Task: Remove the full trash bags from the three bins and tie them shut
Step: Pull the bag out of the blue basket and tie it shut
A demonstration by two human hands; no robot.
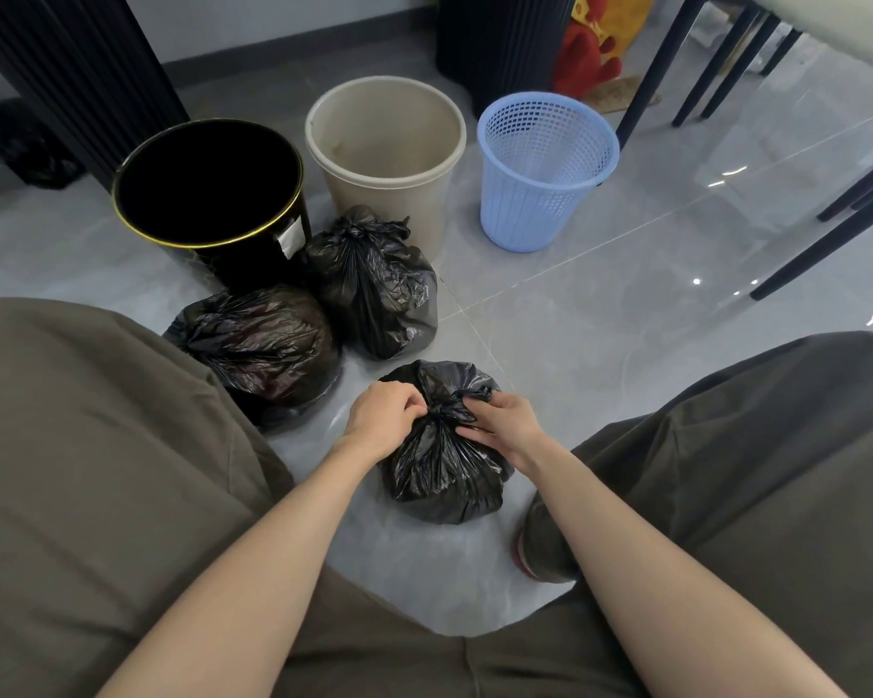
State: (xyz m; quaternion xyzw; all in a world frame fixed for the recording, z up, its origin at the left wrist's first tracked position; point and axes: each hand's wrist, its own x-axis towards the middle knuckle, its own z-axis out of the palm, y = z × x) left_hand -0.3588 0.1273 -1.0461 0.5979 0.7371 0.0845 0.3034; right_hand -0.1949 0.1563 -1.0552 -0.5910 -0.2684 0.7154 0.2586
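Observation:
Three bins stand in a row on the floor: a black bin with a gold rim [207, 186], a beige bin [384, 138] and a blue mesh bin [545, 163]. No bag shows inside any of them. Two black trash bags lie in front of the bins, one tied at the top [374, 289] and one beside my left knee [263, 345]. A third black bag [444, 471] sits between my knees. My left hand [384, 415] and my right hand [500, 420] both pinch its gathered neck from either side.
I crouch on a glossy grey tiled floor, my knees in brown trousers on both sides. Dark ribbed furniture stands behind the bins. Dark chair legs [827, 234] run along the right. A red and yellow toy [595, 47] lies at the back.

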